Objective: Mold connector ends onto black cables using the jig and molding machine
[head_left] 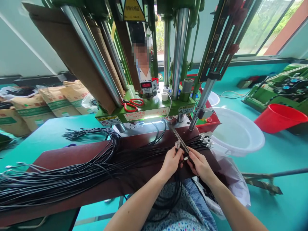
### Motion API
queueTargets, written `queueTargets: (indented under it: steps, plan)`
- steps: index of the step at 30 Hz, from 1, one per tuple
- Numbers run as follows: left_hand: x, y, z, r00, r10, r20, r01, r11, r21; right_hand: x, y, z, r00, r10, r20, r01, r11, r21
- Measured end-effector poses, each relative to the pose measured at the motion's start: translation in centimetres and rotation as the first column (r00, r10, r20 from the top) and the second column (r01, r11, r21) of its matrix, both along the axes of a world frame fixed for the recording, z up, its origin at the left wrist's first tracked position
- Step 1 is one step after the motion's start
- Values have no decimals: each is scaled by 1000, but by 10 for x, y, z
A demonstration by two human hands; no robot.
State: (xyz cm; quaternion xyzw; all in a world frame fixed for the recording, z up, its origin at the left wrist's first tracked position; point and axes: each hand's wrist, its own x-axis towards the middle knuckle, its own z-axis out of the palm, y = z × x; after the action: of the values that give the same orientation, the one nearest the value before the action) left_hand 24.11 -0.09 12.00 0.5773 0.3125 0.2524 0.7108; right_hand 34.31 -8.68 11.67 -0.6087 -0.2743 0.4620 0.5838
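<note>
My left hand (171, 161) is closed around several black cables, and their silver connectors (177, 144) stick up above the thumb. The cables' loops (177, 189) hang from it over my lap. Close beside it, my right hand (201, 165) is pinched at the near end of a narrow metal bar (181, 138); what lies between its fingers is partly hidden. A small white tip shows between the two hands. Behind them, more black cables (134, 155) lie along the brown worktop (79, 150), with silver connector ends (207, 140) at the right.
A green press (146, 106) with steel columns stands ahead, red-handled scissors (133, 104) on its ledge. To the right are a white tub (237, 146) and a red bucket (280, 120). Paper sacks (51, 99) stand at left. A person is behind the press.
</note>
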Motion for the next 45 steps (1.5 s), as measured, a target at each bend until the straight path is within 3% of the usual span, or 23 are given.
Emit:
queueTargets:
  steps: [2, 4, 10, 15, 18, 20, 22, 24, 39, 45]
  plan:
    - [0, 3, 1, 991, 130, 18, -129, 990, -56, 3, -2, -1, 996, -40, -80, 43, 998, 37]
    - [-1, 3, 1, 983, 184, 14, -181, 976, -119, 5, -4, -3, 988, -68, -142, 82, 992, 91]
    - [-5, -7, 4, 993, -118, -21, 112, 973, -201, 8, -6, -8, 984, -49, -168, 71, 990, 126]
    - [-9, -6, 4, 989, -149, -14, 139, 948, -285, 9, -6, -8, 992, 1, -130, 9, 997, 78]
    - [-9, -5, 0, 995, -64, -72, 51, 982, -180, 10, -6, -7, 993, 11, -117, -3, 997, 73]
    - [-9, -5, -3, 995, 20, -94, -20, 1000, 1, 10, -6, -6, 994, 18, -108, -11, 998, 68]
    - [-9, -5, -5, 992, 81, -95, -63, 982, 177, 10, -5, -5, 994, 27, -106, -22, 998, 57]
    - [-11, -5, -5, 989, 98, -106, -67, 962, 265, 10, -5, -5, 994, 35, -106, -31, 999, 42]
    - [-14, -4, 1, 977, 82, -194, -4, 928, 372, 14, -4, 0, 990, 93, -101, -97, 995, -31]
    - [-16, -2, -4, 984, 80, -160, -23, 944, 328, 6, -1, -1, 991, 112, 67, -108, 992, -57]
